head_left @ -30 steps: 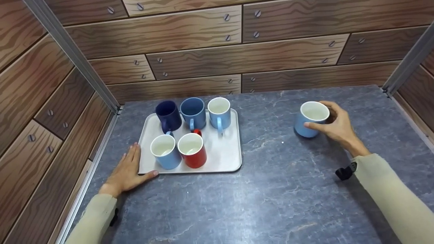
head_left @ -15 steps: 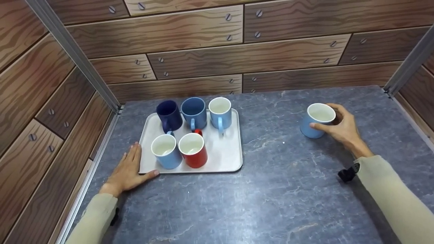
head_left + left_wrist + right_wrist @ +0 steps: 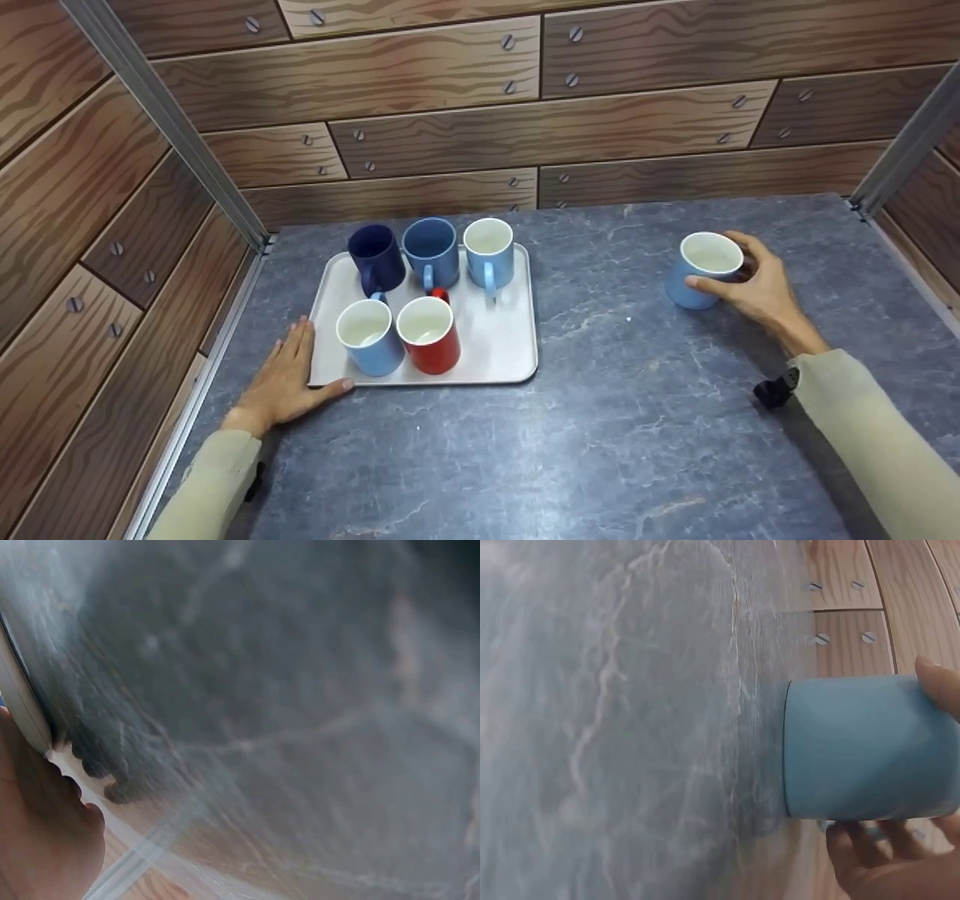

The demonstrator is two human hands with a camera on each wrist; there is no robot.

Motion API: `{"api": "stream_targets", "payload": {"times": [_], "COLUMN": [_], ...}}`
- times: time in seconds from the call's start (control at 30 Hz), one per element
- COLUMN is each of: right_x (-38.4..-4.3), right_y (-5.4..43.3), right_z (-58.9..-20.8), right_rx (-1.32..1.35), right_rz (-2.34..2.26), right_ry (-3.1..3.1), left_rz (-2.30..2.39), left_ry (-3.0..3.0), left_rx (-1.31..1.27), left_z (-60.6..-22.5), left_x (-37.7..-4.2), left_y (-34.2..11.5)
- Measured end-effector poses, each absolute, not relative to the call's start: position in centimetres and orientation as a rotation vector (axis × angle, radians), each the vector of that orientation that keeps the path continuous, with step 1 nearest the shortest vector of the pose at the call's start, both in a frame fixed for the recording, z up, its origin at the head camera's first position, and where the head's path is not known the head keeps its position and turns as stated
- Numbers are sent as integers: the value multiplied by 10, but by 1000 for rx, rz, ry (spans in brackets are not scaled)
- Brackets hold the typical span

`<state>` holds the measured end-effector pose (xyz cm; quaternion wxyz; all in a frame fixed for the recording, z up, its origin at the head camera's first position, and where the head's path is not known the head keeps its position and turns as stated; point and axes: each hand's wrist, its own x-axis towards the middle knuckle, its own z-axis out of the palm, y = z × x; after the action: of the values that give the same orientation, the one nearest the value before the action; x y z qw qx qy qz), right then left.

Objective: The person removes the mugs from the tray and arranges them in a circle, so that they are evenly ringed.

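Note:
In the head view my right hand [image 3: 761,289] grips a light blue mug [image 3: 686,287] with a white inside, thumb on its near side and fingers round the far side. The right wrist view shows this mug [image 3: 866,750] with its base at or very near the tabletop. At the left, my left hand [image 3: 281,379] lies flat with straight fingers against the left edge of a white tray [image 3: 495,341], thumb along its front corner. On the tray stand a dark navy mug [image 3: 379,262], a mid-blue mug [image 3: 442,259], two light blue mugs and a red mug [image 3: 433,349].
A grey marbled table [image 3: 570,442] lies under everything. Wood-patterned panels [image 3: 420,82] rise at the back and both sides, with metal corner posts [image 3: 180,142]. One light blue mug [image 3: 495,259] stands at the tray's back right, another light blue mug [image 3: 375,352] at its front left.
My right hand has moved the light blue mug slightly to the right, then stays nearly still over the last half second. The left hand and the tray hold their places.

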<state>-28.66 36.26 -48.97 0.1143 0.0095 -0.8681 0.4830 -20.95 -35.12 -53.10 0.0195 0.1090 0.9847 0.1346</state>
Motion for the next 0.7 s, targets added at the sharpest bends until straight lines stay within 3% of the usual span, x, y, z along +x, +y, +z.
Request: {"api": "stream_targets", "payload": {"times": [0.27, 0.7], "right_x": [-278, -272], "right_y": [360, 314], "right_z": [-465, -435], "right_rx": [-69, 210], "right_rz": [1256, 1291], "right_ry": [-2578, -2464], "left_rz": [417, 439], "left_ry": [3057, 3052], "left_rx": [339, 333], "left_z": [-531, -532], "left_x": [-209, -210], "left_y": [-351, -351]}}
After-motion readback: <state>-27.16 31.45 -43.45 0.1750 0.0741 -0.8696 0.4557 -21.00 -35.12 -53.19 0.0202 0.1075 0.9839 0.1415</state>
